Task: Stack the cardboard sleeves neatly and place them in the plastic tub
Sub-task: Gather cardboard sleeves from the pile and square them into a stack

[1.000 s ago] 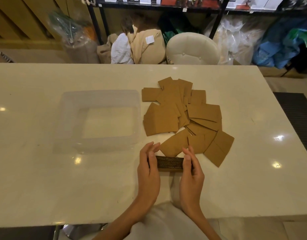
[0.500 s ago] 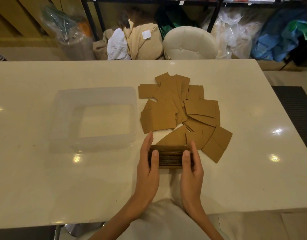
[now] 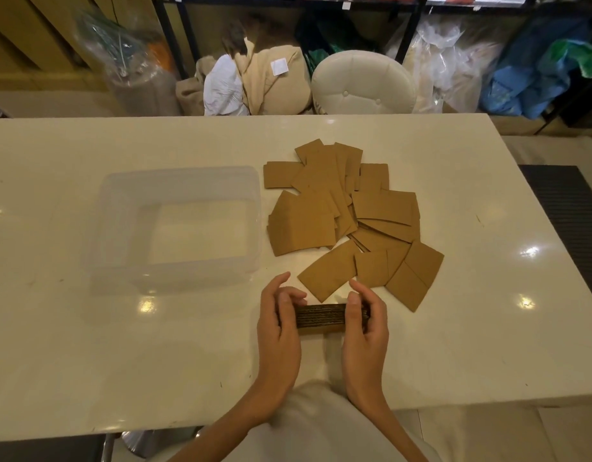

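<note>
A squared stack of brown cardboard sleeves (image 3: 321, 317) stands on edge near the table's front, held between both hands. My left hand (image 3: 277, 331) grips its left end and my right hand (image 3: 366, 328) grips its right end. Beyond the stack, several loose flat sleeves (image 3: 341, 218) lie scattered and overlapping in the middle of the table. An empty clear plastic tub (image 3: 174, 225) sits to the left of the loose pile, apart from both hands.
The white glossy table (image 3: 488, 311) reaches to a front edge just below my wrists. Behind its far edge are a cream padded stool (image 3: 363, 83), bags and a metal shelf frame. A dark mat (image 3: 568, 215) lies on the floor at right.
Both hands have kept hold of the stack and shifted it slightly on the table, tilting it between edge-on and flatter. The loose pile and tub have not moved.
</note>
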A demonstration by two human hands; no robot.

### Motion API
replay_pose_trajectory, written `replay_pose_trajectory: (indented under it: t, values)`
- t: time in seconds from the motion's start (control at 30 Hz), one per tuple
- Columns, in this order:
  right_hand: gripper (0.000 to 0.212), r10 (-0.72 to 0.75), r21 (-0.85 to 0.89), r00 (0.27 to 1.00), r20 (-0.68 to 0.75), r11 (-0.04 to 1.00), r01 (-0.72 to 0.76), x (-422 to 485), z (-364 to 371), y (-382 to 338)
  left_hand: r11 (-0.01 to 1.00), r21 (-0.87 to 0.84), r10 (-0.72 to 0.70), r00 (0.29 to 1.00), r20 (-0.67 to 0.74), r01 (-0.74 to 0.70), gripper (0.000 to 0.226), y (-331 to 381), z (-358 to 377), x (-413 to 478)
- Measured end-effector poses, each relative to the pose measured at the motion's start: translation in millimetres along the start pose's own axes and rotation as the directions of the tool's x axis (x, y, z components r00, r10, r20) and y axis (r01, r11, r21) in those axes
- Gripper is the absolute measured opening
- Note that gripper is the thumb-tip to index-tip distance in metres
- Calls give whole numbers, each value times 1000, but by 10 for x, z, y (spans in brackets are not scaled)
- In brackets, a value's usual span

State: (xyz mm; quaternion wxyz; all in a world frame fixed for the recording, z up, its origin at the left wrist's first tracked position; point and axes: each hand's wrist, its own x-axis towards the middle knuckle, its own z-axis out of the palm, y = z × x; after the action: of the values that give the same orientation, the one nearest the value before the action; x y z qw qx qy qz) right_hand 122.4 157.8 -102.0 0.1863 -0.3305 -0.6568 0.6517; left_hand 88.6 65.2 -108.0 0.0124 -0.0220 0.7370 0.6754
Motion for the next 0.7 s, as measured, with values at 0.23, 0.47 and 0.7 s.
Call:
replay_pose_trajectory:
  t: [0.23, 0.47, 0.7]
  values:
    - [22, -4, 14, 999, 49, 1000, 4, 16, -2, -10, 998, 36, -44, 998, 40, 42, 27, 5, -10, 48]
    - [46, -35, -57, 957, 286, 997, 53, 38, -54, 67, 996, -5, -94, 996, 6, 94, 29, -16, 18, 129]
    - [53, 173, -70, 881, 441, 985, -158, 272, -330, -175, 996, 90, -43, 865, 500, -3, 47, 296, -241, 400]
